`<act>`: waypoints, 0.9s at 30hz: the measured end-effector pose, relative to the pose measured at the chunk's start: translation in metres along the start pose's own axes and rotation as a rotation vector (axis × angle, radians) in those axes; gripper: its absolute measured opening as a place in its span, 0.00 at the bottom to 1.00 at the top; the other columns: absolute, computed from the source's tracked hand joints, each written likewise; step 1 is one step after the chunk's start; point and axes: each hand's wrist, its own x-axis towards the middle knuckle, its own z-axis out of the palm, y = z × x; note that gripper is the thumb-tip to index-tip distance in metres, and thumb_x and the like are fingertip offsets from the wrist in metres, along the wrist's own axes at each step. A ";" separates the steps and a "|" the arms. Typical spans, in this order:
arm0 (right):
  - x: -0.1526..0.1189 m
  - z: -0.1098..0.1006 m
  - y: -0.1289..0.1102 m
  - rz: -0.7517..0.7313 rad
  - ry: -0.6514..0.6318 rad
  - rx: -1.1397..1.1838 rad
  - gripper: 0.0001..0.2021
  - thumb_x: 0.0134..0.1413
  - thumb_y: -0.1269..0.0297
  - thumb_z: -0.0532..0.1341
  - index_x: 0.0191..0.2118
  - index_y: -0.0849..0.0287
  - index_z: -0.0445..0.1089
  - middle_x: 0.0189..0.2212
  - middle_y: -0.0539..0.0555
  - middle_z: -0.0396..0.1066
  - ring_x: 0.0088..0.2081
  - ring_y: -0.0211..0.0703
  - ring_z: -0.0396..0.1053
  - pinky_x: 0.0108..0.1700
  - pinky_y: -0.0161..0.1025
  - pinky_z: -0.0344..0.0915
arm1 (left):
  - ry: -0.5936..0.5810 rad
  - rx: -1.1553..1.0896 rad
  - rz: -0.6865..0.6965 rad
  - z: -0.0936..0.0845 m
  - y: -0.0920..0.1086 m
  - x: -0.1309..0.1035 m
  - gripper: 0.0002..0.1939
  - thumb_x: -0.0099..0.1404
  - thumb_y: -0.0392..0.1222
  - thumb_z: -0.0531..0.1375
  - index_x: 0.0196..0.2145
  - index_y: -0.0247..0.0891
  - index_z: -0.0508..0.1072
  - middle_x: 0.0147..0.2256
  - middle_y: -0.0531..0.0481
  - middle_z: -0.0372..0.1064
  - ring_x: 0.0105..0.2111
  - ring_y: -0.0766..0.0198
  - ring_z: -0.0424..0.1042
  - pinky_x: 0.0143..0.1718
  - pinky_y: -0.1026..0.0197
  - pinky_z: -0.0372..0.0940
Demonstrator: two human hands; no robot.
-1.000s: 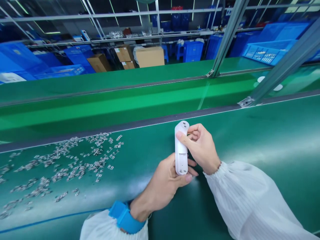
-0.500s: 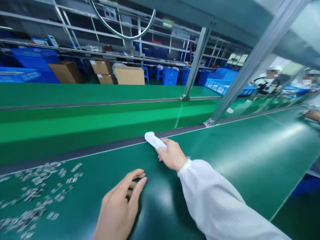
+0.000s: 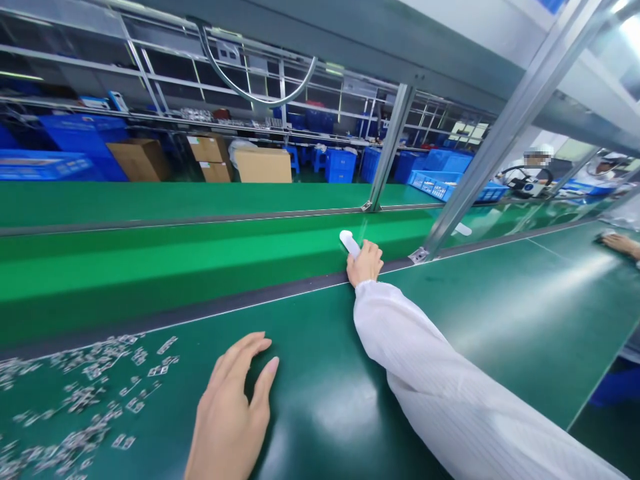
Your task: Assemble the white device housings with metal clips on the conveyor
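My right hand reaches forward over the near edge of the bright green conveyor belt. Its fingers are wrapped round a long white plastic piece with a rounded end; the piece's lower part is hidden in the hand. Above the dark green tabletop, my left hand is empty, thumb and fingers apart. To the left of that hand lie many small flat metal pieces, scattered over the table.
A metal post rises from the belt's edge to my right, with another post beyond. A similar white piece lies on the belt. Blue crates stand across it. At far right, a co-worker's hand rests on the table.
My right hand has carried the white piece forward and to the right, from the table's edge out over the belt. The fingers of my left hand have spread wider.
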 end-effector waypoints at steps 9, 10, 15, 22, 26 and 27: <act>-0.168 -0.005 -0.053 0.062 -0.712 1.052 0.23 0.59 0.54 0.60 0.56 0.56 0.62 0.53 0.59 0.69 0.48 0.44 0.71 0.54 0.45 0.65 | 0.164 0.086 0.129 0.002 0.007 -0.002 0.23 0.70 0.46 0.51 0.60 0.37 0.61 0.62 0.37 0.58 0.63 0.48 0.57 0.61 0.41 0.56; -0.186 -0.007 -0.060 0.198 -0.887 1.260 0.23 0.60 0.52 0.59 0.57 0.57 0.62 0.54 0.60 0.69 0.50 0.45 0.71 0.56 0.46 0.64 | 0.141 0.072 0.146 0.005 0.009 -0.004 0.23 0.71 0.44 0.50 0.61 0.37 0.60 0.64 0.38 0.56 0.64 0.50 0.55 0.62 0.43 0.56; -0.215 -0.021 -0.073 0.673 -1.171 1.616 0.25 0.59 0.51 0.61 0.56 0.60 0.68 0.54 0.61 0.72 0.56 0.52 0.68 0.62 0.52 0.56 | -0.002 0.101 0.096 0.023 0.023 -0.007 0.24 0.71 0.43 0.49 0.63 0.35 0.61 0.66 0.38 0.54 0.66 0.48 0.52 0.63 0.40 0.54; -0.201 -0.020 -0.063 0.733 -1.161 1.586 0.23 0.60 0.53 0.60 0.57 0.57 0.68 0.56 0.61 0.70 0.60 0.54 0.64 0.64 0.56 0.52 | -0.053 0.140 0.097 0.042 0.028 -0.003 0.24 0.72 0.43 0.49 0.63 0.36 0.62 0.66 0.39 0.52 0.67 0.48 0.50 0.64 0.39 0.52; -0.204 -0.021 -0.063 0.738 -1.178 1.595 0.21 0.60 0.56 0.61 0.56 0.59 0.69 0.56 0.61 0.70 0.60 0.52 0.64 0.65 0.53 0.52 | -0.033 0.124 0.134 0.041 0.019 -0.013 0.24 0.72 0.41 0.48 0.64 0.39 0.60 0.67 0.43 0.51 0.68 0.51 0.48 0.65 0.42 0.51; -0.204 -0.021 -0.064 0.741 -1.182 1.607 0.20 0.60 0.57 0.61 0.55 0.59 0.69 0.55 0.61 0.71 0.60 0.51 0.64 0.65 0.52 0.51 | -0.041 0.123 0.150 0.039 0.017 -0.015 0.24 0.72 0.40 0.48 0.64 0.38 0.60 0.67 0.43 0.51 0.68 0.52 0.48 0.66 0.42 0.51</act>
